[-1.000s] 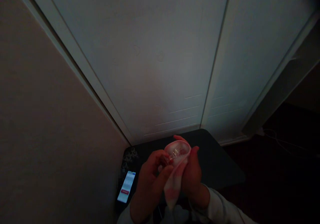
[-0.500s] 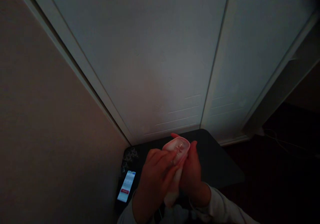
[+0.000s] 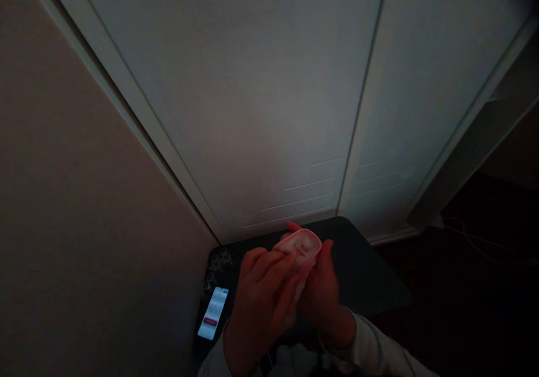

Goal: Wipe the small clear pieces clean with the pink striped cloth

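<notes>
In dim light, both of my hands hold a pale pink-and-white piece of cloth [image 3: 300, 249], perhaps a sock, above a small dark table [image 3: 362, 276]. My left hand [image 3: 261, 295] has its fingers curled over the cloth from the left. My right hand [image 3: 322, 295] grips it from the right, with fingertips showing at its top edge. The cloth's rounded top forms an open oval between my fingers, and something small glints inside it. Most of the cloth below is hidden behind my left hand.
A lit phone [image 3: 214, 321] lies on the table's left side near the beige wall [image 3: 76, 225]. Small glinting objects [image 3: 218, 264] sit at the table's back left corner. White closet doors [image 3: 273, 101] stand behind. Dark floor with a cable [image 3: 467, 236] lies to the right.
My left hand has slid up and over the cloth, covering the hanging lower part that showed a second ago. The cloth's top has bunched smaller between my fingers.
</notes>
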`<state>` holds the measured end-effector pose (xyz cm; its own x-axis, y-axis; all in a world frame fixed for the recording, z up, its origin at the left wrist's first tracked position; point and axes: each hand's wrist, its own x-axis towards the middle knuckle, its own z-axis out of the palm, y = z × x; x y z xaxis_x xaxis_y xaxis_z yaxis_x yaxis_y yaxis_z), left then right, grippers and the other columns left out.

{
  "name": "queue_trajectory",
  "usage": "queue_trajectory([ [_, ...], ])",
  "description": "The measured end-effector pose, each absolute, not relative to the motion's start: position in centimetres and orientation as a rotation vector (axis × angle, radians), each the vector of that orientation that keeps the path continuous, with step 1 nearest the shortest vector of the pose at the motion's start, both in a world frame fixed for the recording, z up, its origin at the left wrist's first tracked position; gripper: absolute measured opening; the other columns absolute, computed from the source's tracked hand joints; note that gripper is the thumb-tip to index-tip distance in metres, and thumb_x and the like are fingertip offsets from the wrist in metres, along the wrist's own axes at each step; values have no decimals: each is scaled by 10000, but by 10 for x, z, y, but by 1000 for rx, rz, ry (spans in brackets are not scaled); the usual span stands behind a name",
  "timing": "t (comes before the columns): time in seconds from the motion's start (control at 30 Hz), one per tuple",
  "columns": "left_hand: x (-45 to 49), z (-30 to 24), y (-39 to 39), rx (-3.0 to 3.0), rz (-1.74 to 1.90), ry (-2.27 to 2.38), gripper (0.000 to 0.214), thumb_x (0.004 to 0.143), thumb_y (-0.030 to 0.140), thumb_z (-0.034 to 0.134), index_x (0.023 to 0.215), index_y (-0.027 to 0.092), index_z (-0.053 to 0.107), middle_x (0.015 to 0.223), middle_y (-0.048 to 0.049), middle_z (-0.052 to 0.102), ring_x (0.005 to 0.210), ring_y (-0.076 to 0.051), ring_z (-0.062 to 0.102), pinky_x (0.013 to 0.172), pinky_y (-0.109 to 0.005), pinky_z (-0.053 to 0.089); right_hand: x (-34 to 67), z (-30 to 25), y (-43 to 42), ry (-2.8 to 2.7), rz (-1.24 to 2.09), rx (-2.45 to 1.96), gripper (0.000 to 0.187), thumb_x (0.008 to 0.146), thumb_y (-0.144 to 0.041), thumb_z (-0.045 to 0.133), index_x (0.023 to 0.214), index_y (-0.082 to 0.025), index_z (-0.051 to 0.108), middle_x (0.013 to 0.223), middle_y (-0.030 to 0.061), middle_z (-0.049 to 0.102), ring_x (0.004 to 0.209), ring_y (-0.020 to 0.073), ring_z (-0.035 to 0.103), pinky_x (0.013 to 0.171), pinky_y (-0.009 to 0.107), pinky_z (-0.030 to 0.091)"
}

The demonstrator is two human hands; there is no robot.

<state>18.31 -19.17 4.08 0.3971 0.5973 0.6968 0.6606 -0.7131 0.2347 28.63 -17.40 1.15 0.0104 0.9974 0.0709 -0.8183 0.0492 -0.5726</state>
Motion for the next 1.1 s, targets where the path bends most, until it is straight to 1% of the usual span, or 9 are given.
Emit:
queue_trajectory([
  [0.1, 184, 42, -193, -2521, -1273, -1212, 99, 880, 208, 511, 915, 189, 602, 843, -44, 677, 811, -187, 567, 751, -316, 473, 282, 12, -177, -515, 1468, -384, 576, 729, -728, 469, 1006, -262, 662, 765, 19, 669, 700, 202, 616, 665, 332, 508],
  [0.17, 184, 41, -194, -2474, -1313, -1293, 89, 881, 216, 511, 866, 198, 597, 786, -29, 664, 772, -178, 563, 704, -291, 478, 280, 12, -181, -502, 1477, -328, 551, 702, -710, 535, 1010, -274, 673, 769, 12, 654, 699, 187, 600, 656, 308, 508],
  [0.23, 183, 40, -197, -2438, -1317, -1359, 121, 885, 217, 503, 946, 208, 607, 809, -27, 664, 784, -177, 564, 681, -275, 482, 279, 12, -184, -514, 1478, -299, 534, 703, -675, 574, 1063, -288, 656, 779, 5, 647, 688, 174, 581, 636, 286, 504],
  [0.33, 182, 40, -200, -2444, -1287, -1350, 228, 893, 203, 492, 1100, 221, 586, 880, -33, 673, 818, -177, 569, 695, -271, 487, 280, 11, -187, -612, 1422, -349, 577, 745, -650, 550, 1196, -291, 569, 809, 7, 653, 652, 166, 564, 609, 283, 499],
  [0.43, 183, 42, -202, -2431, -1283, -1319, 233, 884, 186, 511, 1098, 223, 598, 905, -36, 679, 843, -180, 564, 741, -285, 487, 282, 8, -187, -703, 1338, -389, 638, 775, -649, 507, 1292, -277, 477, 845, 22, 666, 676, 179, 591, 657, 311, 507],
  [0.5, 184, 43, -202, -2402, -1299, -1333, 233, 876, 184, 525, 1091, 225, 607, 924, -40, 678, 862, -185, 563, 764, -300, 486, 282, 8, -186, -717, 1322, -375, 640, 780, -641, 507, 1309, -284, 454, 854, 27, 672, 715, 191, 608, 683, 324, 509],
  [0.7, 183, 40, -202, -2314, -1311, -1306, 225, 869, 173, 528, 1068, 227, 618, 904, -41, 620, 861, -184, 533, 739, -288, 481, 281, 12, -186, -679, 1367, -340, 487, 772, -630, 532, 1110, -290, 611, 829, 11, 680, 715, 167, 605, 648, 271, 507],
  [0.93, 183, 39, -201, -2220, -1274, -1279, 194, 876, 190, 517, 1023, 241, 632, 883, -39, 545, 850, -184, 492, 739, -295, 460, 280, 14, -184, -565, 1478, -337, 481, 753, -643, 549, 1007, -250, 660, 737, 10, 676, 651, 163, 595, 610, 266, 502],
  [1.1, 186, 44, -200, -2166, -1273, -1210, 186, 874, 229, 526, 1028, 222, 630, 862, -42, 503, 805, -176, 478, 691, -277, 455, 281, 18, -183, -554, 1567, -297, 462, 741, -644, 561, 953, -249, 676, 702, -1, 660, 625, 161, 590, 610, 280, 505],
])
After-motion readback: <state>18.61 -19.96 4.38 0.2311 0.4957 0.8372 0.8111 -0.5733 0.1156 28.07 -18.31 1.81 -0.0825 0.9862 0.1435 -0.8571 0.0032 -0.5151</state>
